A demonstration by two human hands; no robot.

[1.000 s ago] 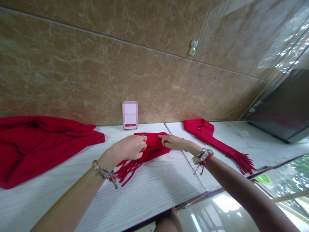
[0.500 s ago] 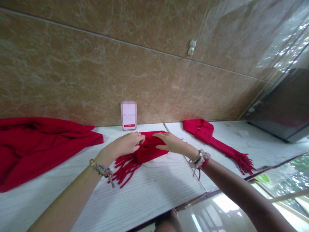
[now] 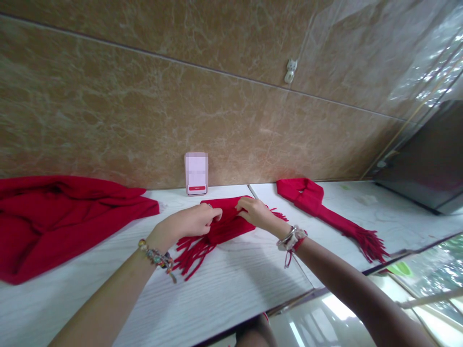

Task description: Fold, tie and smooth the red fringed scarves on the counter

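Both hands are at a folded red scarf [image 3: 229, 232] lying on the white table [image 3: 231, 274], one hand toward each end. Left hand [image 3: 197, 220]: on the left part of the scarf, fingers curled, index fingertip bent down to the cloth; whether it pinches a fold cannot be told. Right hand [image 3: 257, 213]: over the right part of the scarf, fingers bent, thumb and index fingertips near each other at the cloth; a grip between them cannot be confirmed. The two hands are apart, with red cloth showing between them. Fringe spreads from the scarf below the left hand; more fringe shows just beyond the right hand.

Beyond the left hand, a pink-edged phone [image 3: 197, 173] stands upright near the brown marbled wall [image 3: 144, 111]. Left of the left hand, well apart: a large, loosely bunched red cloth [image 3: 65, 221]. Right of the right hand: a second red scarf [image 3: 304, 195], looped at its far end, fringe toward the table edge. Wrists: beaded bracelet [image 3: 156, 258] on the left, bands [image 3: 292, 239] on the right.
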